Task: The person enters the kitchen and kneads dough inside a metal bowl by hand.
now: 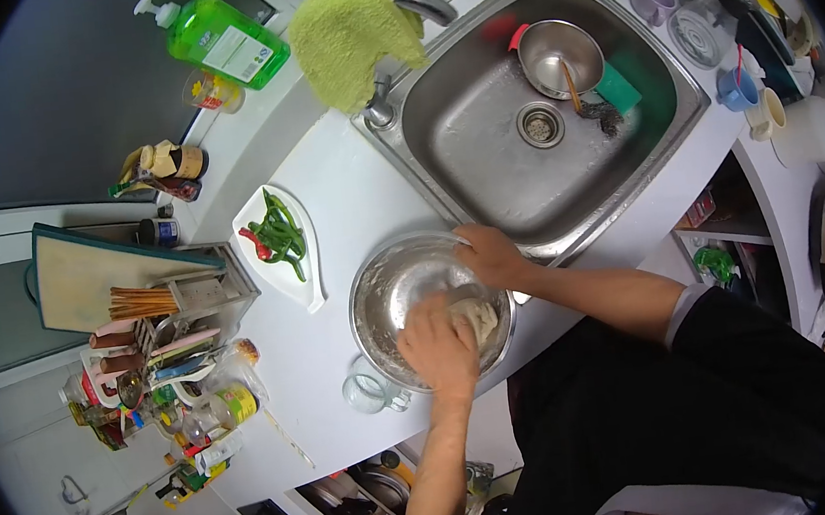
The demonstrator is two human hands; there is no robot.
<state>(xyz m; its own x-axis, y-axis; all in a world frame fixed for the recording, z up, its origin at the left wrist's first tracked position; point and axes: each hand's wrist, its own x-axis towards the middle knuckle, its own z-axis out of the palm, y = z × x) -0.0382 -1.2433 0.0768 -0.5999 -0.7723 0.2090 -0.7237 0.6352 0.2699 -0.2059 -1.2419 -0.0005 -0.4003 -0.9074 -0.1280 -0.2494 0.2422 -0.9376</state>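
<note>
A steel mixing bowl (pixel 384 271) stands on the white counter near the sink, its inside smeared with pale residue. In it lies a lump of pale dough (pixel 481 321). My left hand (pixel 440 343) reaches into the bowl, fingers curled against the dough and slightly blurred; it partly covers the lump. At the rim nearest the sink, my right hand (pixel 493 255) grips the bowl with its fingers bent over the edge. A glass mug (pixel 366 391) sits beside the bowl, close to my left wrist.
A white dish (pixel 311 290) of green and red peppers lies behind the bowl. The sink (pixel 453 168) holds a metal pan (pixel 560 53) and a green sponge (pixel 618 87). A utensil rack (pixel 197 292) stands left; cups (pixel 737 89) line the far right.
</note>
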